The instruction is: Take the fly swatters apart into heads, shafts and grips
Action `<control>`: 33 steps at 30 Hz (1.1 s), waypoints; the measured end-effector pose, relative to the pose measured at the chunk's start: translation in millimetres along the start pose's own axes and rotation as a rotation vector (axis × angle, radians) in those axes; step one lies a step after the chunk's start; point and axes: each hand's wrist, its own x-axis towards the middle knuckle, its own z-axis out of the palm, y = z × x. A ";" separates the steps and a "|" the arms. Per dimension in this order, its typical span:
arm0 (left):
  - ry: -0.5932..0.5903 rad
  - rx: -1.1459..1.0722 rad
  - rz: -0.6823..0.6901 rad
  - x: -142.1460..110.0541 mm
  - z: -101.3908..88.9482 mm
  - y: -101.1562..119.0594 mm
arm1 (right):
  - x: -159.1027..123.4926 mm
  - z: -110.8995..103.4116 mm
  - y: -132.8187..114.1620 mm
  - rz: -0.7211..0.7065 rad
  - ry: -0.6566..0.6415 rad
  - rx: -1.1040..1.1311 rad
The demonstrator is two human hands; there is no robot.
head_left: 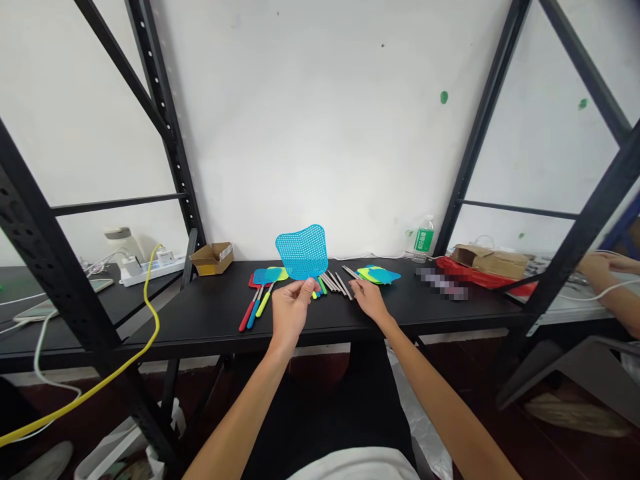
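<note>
My left hand (291,308) pinches the lower edge of a blue fly swatter head (303,253), holding it upright above the table. My right hand (369,298) is low over the table beside several thin metal rods (340,285). Its fingers are drawn together at the rods, but what lies between them cannot be made out. Just behind that hand is a pile of yellow-green and blue swatter heads (383,275). Green, blue and yellow handles (320,288) show partly behind my left hand. Further left lie several whole fly swatters (259,303) with red, blue and yellow-green handles.
An open cardboard box (212,259) stands at the table's back left. A water bottle (424,239) is at the back right, near a red plastic bag (480,277) with cardboard. A yellow cable (153,320) runs past the left rack post. Another person's hand (597,270) shows far right.
</note>
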 end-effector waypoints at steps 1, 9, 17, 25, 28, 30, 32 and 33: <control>-0.008 0.011 0.010 -0.1 -0.5 0.2 | -0.7 -0.1 -0.5 0.012 0.003 0.028; -0.038 0.134 0.020 -0.5 -1.1 -3.6 | -1.9 -3.9 -4.1 0.110 0.003 0.238; -0.196 0.302 -0.069 6.3 3.2 -43.4 | -1.9 -6.9 -5.5 0.151 -0.023 0.486; -0.374 0.335 -0.055 5.5 8.7 -84.1 | 1.1 -10.8 -10.0 0.118 -0.132 0.709; -0.413 0.343 -0.048 4.3 10.2 -90.4 | 1.7 -11.9 -10.6 0.123 -0.137 0.752; -0.430 0.345 -0.048 4.3 10.5 -92.0 | 1.7 -12.8 -11.0 0.134 -0.128 0.771; -0.433 0.346 -0.053 4.9 10.6 -92.2 | 1.3 -13.8 -11.3 0.146 -0.110 0.784; -0.429 0.349 -0.057 5.3 10.6 -92.1 | 1.0 -14.4 -11.4 0.150 -0.099 0.789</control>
